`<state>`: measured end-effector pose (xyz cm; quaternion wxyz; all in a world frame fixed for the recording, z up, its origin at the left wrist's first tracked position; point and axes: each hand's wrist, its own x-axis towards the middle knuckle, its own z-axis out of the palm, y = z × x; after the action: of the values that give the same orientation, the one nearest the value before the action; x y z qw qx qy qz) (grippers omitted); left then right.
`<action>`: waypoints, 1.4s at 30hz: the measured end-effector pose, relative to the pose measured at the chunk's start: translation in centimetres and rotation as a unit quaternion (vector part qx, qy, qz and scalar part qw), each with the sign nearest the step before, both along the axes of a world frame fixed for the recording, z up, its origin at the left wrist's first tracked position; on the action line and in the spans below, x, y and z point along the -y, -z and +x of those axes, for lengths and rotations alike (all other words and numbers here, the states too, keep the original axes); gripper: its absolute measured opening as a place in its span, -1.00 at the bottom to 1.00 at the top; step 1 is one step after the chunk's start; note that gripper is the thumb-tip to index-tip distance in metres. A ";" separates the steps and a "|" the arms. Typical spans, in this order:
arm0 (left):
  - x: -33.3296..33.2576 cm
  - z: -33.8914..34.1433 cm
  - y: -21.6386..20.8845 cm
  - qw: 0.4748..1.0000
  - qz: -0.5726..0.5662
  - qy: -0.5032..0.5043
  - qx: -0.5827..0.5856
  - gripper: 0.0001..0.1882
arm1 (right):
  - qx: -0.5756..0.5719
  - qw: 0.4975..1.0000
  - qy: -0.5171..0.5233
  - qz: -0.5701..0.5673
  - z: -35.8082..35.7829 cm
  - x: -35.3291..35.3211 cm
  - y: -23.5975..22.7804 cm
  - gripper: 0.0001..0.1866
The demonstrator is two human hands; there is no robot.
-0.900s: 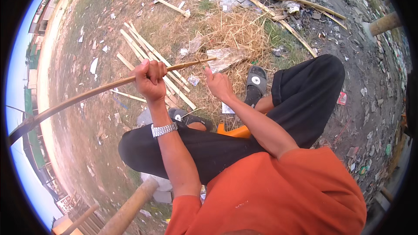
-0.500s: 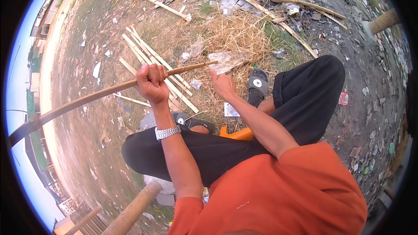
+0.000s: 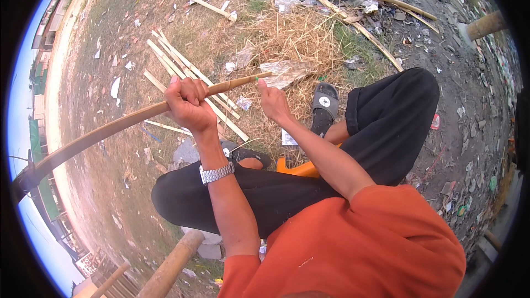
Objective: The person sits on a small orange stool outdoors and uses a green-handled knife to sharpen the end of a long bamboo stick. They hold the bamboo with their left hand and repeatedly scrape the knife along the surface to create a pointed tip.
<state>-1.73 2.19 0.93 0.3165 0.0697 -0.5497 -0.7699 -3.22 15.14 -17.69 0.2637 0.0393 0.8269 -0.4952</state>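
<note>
My left hand (image 3: 191, 102) is wrapped in a fist around a long, curved bamboo strip (image 3: 105, 134). The strip slants from the far left up to a thin tip in the middle, passing in front of a weathered flat board (image 3: 284, 73). Close under that tip is my right hand (image 3: 274, 102), its fingers curled and the index finger pointing toward the strip. A tiny green spot shows by this fingertip; whatever lies inside the right hand is hidden. Beyond my left fist, several pale split bamboo strips (image 3: 190, 72) lie loosely crossed on the ground.
Dry straw (image 3: 298, 41) surrounds the board. Longer bamboo poles (image 3: 381, 1) lie among rubble at the far right. An orange plastic piece (image 3: 298, 169) sits between my legs, near my sandal (image 3: 324, 102). A thick bamboo post (image 3: 174, 265) rises at the lower left.
The right fingertip has come up closer to the strip's tip. The strip tilts slightly more, its far-left end lower, with my left fist still around it. The whole view has shifted a little.
</note>
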 end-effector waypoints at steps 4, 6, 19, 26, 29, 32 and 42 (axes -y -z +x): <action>0.3 -0.4 0.0 1.000 0.007 -0.027 -0.005 -0.52 | -0.010 0.996 -0.006 0.089 -1.0 1.9 -2.4 -0.15; 0.8 -0.5 -0.1 0.998 0.033 -0.057 -0.005 -0.52 | -0.041 0.996 -0.016 0.079 -0.9 1.9 -1.8 -0.17; 0.6 0.7 0.2 0.988 0.073 -0.133 -0.005 -0.53 | 0.002 0.998 -0.014 0.056 -0.5 -4.6 3.2 -0.15; 1.1 0.6 -0.1 0.989 0.076 -0.125 -0.009 -0.52 | 0.027 0.995 -0.039 0.086 -1.5 -0.1 1.4 -0.19; 0.7 0.5 -0.1 0.995 0.048 -0.090 -0.014 -0.52 | 0.023 0.991 -0.009 0.132 -1.9 -1.5 3.8 -0.19; 0.0 0.3 0.0 0.997 0.031 -0.072 -0.011 -0.52 | 0.043 0.986 -0.029 0.159 -3.0 -3.0 6.6 -0.20; 1.0 -0.3 0.0 0.998 0.036 -0.057 -0.006 -0.53 | 0.051 0.987 -0.025 0.148 -4.2 -4.2 6.7 -0.18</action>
<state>-1.99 1.14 0.96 0.3603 0.1080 -0.5150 -0.7702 -7.42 19.32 -24.37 0.3094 0.0826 0.8771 -0.3579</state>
